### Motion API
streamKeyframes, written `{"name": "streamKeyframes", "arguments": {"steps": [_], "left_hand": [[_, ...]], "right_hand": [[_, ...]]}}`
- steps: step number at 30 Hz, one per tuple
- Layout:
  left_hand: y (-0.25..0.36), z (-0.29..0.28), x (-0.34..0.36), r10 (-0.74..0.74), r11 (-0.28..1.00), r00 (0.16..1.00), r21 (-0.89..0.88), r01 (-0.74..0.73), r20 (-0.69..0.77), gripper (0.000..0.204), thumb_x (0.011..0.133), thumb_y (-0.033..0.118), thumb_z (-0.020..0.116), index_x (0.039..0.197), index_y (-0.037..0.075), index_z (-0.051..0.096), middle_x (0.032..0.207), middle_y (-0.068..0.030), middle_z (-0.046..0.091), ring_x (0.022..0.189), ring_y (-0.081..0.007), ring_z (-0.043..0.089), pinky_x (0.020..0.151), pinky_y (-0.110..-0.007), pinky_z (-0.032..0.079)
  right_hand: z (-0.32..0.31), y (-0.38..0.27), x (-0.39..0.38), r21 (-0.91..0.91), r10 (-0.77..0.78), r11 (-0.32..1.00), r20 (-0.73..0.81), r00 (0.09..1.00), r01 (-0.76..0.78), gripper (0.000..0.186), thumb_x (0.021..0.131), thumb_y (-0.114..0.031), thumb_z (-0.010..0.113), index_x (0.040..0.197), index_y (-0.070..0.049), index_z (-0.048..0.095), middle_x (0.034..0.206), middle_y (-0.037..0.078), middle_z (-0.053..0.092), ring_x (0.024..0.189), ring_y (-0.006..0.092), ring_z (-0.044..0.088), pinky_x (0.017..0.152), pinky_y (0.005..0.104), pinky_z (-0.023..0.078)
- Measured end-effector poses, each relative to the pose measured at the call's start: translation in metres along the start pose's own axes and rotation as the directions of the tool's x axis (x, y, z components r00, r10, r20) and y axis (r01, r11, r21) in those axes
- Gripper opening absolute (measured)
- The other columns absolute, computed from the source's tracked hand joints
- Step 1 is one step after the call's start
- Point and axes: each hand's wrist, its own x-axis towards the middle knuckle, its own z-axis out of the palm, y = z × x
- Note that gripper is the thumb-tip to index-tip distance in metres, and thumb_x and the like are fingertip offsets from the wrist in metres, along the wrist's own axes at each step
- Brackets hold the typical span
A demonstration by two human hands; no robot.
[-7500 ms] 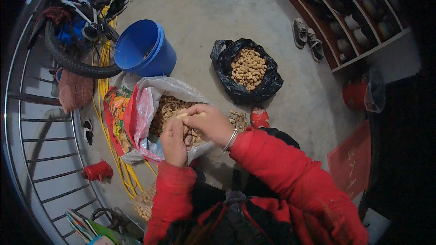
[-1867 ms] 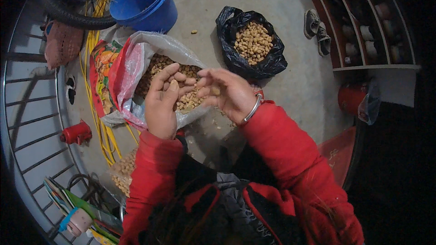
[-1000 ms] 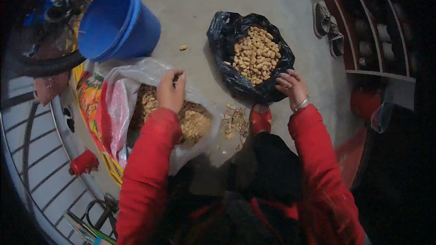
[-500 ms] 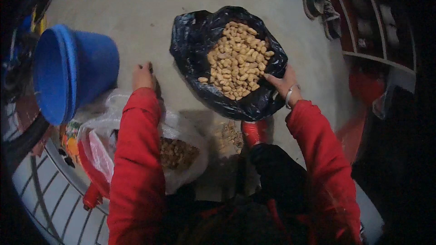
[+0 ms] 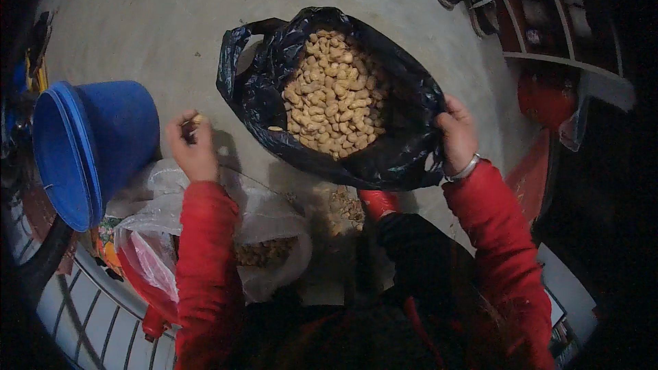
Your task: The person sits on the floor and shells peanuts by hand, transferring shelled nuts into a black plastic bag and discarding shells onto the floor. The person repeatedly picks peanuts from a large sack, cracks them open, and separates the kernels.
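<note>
right hand grips the black bag by its edge, left hand pinches a peanut; keep that edge high, no heaped peanuts spilling!

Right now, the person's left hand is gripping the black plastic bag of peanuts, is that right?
Not quite: in the head view, the right hand grips the black plastic bag of peanuts; the left hand is apart from it.

Peanuts lie in the bag; bucket to its left; shoes right.
</note>
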Motion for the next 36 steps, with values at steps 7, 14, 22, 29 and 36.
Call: {"name": "streamKeyframes", "arguments": {"steps": [7,14,22,29,36], "left_hand": [[0.084,0.074,-0.051,0.441,0.837,0.623,-0.045,-0.546,0.646,0.028,0.070,0.005,0.058,0.096,0.002,0.051,0.097,-0.0131,0.050,0.089,-0.0299,0.050,0.080,-0.034,0.040],[0.090,0.144,-0.027,0.307,0.888,0.680,0.055,-0.456,0.666,0.030,0.075,0.007,0.050,0.105,0.001,0.047,0.107,-0.0189,0.047,0.102,-0.0339,0.043,0.087,-0.038,0.036],[0.068,0.198,-0.014,0.338,0.775,0.688,0.224,-0.591,0.642,0.034,0.076,0.008,0.049,0.110,0.005,0.046,0.115,-0.0172,0.044,0.105,-0.0314,0.043,0.087,-0.037,0.036],[0.076,0.179,-0.048,0.319,0.710,0.612,0.245,-0.660,0.724,0.017,0.070,0.008,0.058,0.086,0.004,0.056,0.097,-0.0140,0.050,0.087,-0.0334,0.049,0.073,-0.039,0.041],[0.066,0.124,-0.047,0.001,1.000,0.855,-0.001,-0.001,0.519,0.015,0.076,0.010,0.058,0.090,0.003,0.058,0.087,-0.0074,0.060,0.083,-0.0147,0.055,0.078,-0.025,0.040]], "right_hand": [[-0.022,-0.006,-0.005,0.179,0.025,0.984,-0.021,0.999,-0.021,0.035,0.066,0.007,0.037,0.097,0.003,0.052,0.086,0.007,0.059,0.073,0.0136,0.056,0.067,0.0228,0.045],[-0.033,0.011,-0.003,0.219,0.073,0.973,0.024,0.997,-0.076,0.034,0.065,0.009,0.038,0.096,0.004,0.053,0.086,0.007,0.059,0.074,0.0132,0.056,0.067,0.0231,0.045],[-0.046,0.021,-0.003,0.203,0.126,0.970,0.042,0.991,-0.132,0.033,0.066,0.010,0.039,0.094,0.002,0.053,0.086,0.006,0.058,0.074,0.0118,0.055,0.068,0.0226,0.045],[-0.052,0.017,-0.003,0.179,0.123,0.975,0.036,0.992,-0.128,0.032,0.066,0.009,0.040,0.096,0.004,0.051,0.083,0.007,0.058,0.072,0.0122,0.055,0.066,0.0224,0.044],[-0.056,0.025,0.002,0.026,0.134,0.991,-0.049,0.990,-0.132,0.032,0.065,0.007,0.042,0.095,0.000,0.053,0.084,0.003,0.057,0.073,0.0109,0.053,0.068,0.0204,0.041]]}}
